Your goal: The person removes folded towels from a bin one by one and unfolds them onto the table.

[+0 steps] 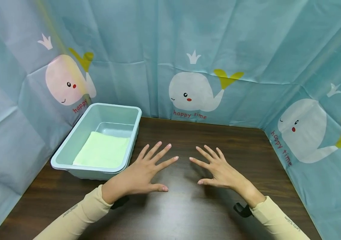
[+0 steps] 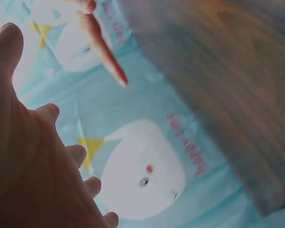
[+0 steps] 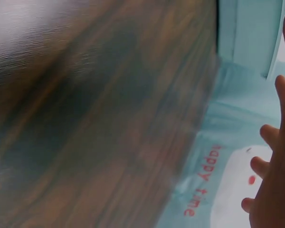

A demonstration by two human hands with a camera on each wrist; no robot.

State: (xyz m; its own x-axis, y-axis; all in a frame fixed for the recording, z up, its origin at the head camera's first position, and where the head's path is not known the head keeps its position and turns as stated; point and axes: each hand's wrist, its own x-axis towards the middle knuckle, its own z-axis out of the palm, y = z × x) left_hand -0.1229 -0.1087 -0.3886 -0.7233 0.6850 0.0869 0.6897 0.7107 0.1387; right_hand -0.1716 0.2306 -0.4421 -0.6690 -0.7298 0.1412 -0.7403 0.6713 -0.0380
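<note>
My left hand [image 1: 142,171] is held over the table with its fingers spread and straight, nothing in its grasp. It is nearest to the light blue plastic basin [image 1: 95,170], just off that basin's right front corner. A pale green cloth [image 1: 103,150] lies flat on the basin's bottom. Across from it, my right hand [image 1: 219,170] hovers with fingers fanned out, also holding nothing. A gap of bare tabletop separates the two hands. Each wrist view shows its own hand at one side: the left hand [image 2: 38,152] and the right hand [image 3: 275,175].
A dark wood-grain table [image 1: 176,206] lies under both hands. Light blue curtains [image 1: 146,40] printed with white whales and "happy time" stand along its back, left and right edges. The basin sits close to the left curtain. Black straps [image 1: 242,210] show at the wrists.
</note>
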